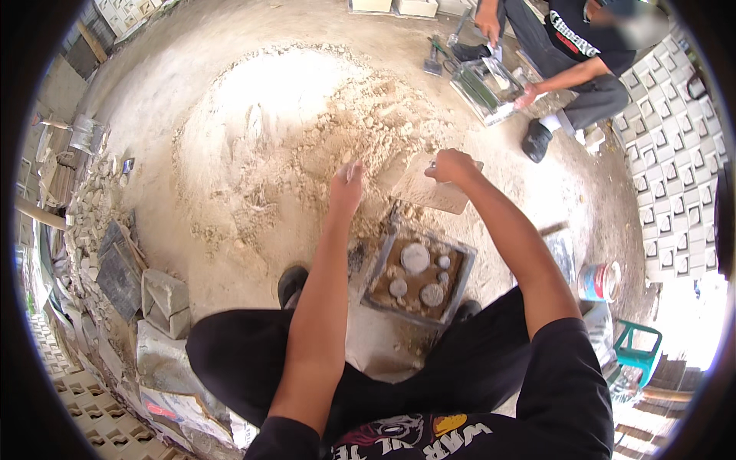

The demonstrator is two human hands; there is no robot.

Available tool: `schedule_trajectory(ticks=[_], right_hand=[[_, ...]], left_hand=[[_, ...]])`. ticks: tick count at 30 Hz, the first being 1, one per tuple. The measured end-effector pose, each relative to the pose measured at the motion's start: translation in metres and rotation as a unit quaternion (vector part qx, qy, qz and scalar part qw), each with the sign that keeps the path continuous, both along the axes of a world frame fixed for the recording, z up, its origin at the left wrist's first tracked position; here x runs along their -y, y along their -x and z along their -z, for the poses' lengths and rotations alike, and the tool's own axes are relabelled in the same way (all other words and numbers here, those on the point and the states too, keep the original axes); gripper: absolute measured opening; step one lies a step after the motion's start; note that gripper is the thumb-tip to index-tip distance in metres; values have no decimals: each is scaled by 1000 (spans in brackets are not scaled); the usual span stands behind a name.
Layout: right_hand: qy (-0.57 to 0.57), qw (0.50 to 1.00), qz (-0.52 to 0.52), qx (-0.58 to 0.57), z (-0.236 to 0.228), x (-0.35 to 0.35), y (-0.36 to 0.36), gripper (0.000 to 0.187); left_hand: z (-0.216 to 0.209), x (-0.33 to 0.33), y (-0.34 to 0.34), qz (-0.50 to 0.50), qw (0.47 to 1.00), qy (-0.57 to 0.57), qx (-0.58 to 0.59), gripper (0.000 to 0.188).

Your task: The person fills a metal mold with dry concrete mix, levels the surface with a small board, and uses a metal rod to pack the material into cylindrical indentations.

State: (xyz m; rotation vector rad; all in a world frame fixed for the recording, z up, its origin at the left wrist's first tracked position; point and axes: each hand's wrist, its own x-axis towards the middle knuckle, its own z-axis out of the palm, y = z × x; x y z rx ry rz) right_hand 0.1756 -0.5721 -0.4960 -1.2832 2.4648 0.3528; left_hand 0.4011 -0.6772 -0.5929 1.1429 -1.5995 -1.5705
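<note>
Your right hand (454,166) clenches the flat tool (429,188), probably light and stiff, best held where you grip it, while your left hand (348,186) curls, its hold unclear.

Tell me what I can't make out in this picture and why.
Head view throughout:
How the right hand grips the flat plate: the fist covers it.
Whether the left hand holds anything: too small to tell.
Most of the right shoe: hidden behind the trouser leg.
Pale containers: cut off by the top edge.
</note>
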Motion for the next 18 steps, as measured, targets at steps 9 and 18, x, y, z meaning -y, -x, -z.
schedule_trajectory(ticks=[9, 18], right_hand=[[26, 997, 42, 60, 109, 78, 14, 53], [69, 993, 67, 66, 71, 33, 19, 56]], left_hand=[[3, 1, -5, -121, 965, -166, -163, 44], [-2, -7, 3, -81, 976, -129, -153, 40]])
